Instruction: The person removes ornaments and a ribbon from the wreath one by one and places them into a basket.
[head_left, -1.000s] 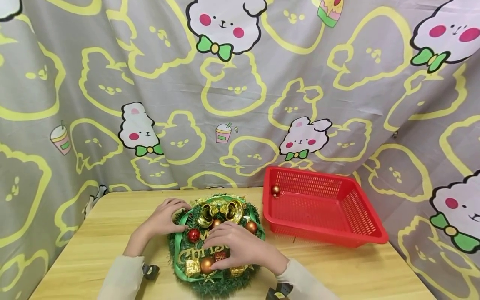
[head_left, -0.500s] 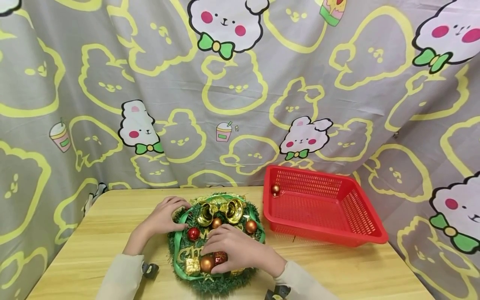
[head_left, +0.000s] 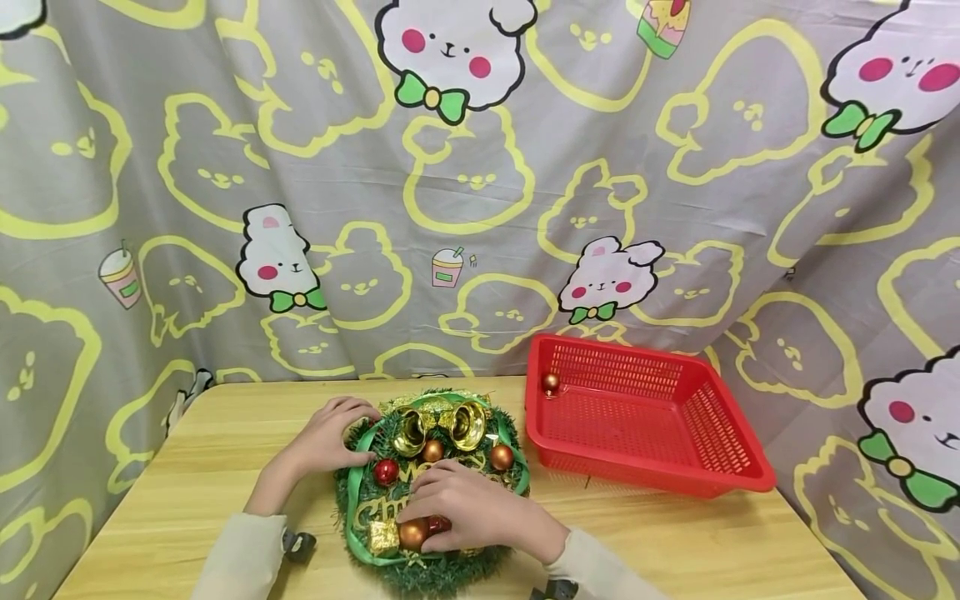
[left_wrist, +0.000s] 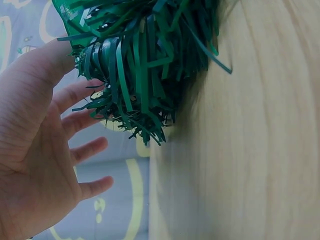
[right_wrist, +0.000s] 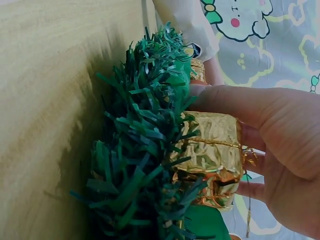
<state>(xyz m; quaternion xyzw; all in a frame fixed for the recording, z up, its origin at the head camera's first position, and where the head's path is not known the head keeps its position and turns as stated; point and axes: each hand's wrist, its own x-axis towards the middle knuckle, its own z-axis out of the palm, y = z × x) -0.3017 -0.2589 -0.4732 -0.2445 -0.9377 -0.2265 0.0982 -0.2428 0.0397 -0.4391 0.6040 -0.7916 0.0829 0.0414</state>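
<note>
1. Head view: wreath (head_left: 427, 577) between left hand (head_left: 330, 433) and right hand (head_left: 461, 508); ornament-arranging, I judge.
2. Left fingers loosely spread, touching its edge.
3. Right over red ornament (head_left: 438, 524); grip hidden, can't tell.
4. Next probably calls for seating it gently.

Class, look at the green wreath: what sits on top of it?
Gold bells, a red ball, orange balls, gold boxes, gold lettering and green ribbon. From above, the right hand covers part of the lettering, which cannot be seen.
</note>
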